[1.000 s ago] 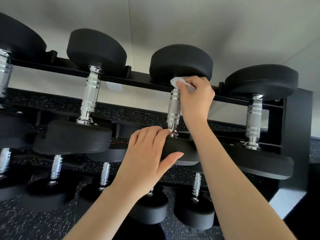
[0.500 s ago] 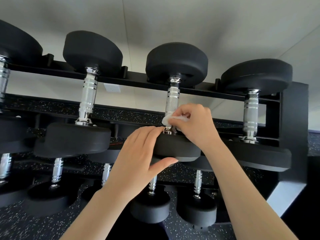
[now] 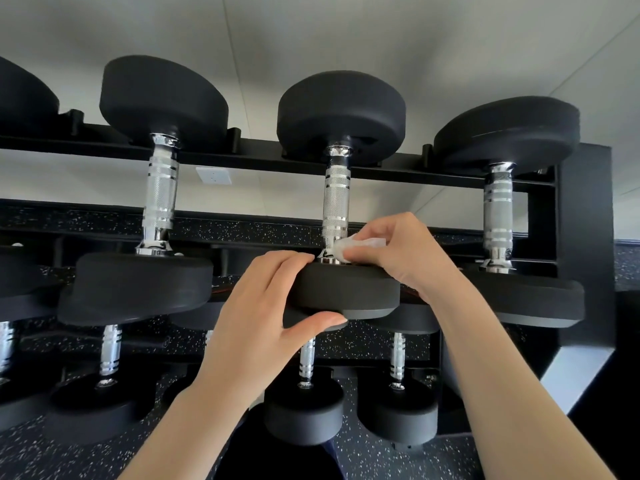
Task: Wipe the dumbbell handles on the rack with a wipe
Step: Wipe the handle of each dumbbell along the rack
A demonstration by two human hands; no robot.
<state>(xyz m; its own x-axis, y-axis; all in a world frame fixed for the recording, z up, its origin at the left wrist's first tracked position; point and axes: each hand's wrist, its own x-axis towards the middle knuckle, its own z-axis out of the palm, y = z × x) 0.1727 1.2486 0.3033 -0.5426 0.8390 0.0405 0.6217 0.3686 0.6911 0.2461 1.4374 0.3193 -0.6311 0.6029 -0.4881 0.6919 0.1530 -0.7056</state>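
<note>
Centre frame: your right hand (image 3: 398, 251) pinches the wipe (image 3: 360, 244) against the handle's (image 3: 336, 199) lower end. Your left hand (image 3: 263, 306) clasps the near head (image 3: 346, 289), probably steadying the dumbbell on the rack (image 3: 585, 216).

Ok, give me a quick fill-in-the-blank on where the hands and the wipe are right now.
1. The white wipe is pinched in the ____ hand.
2. The wipe touches the near end of the handle of the ____ of three full top-row dumbbells.
3. The left hand grips that dumbbell's near ____.

Missing words: right; middle; head (weight end)
</note>
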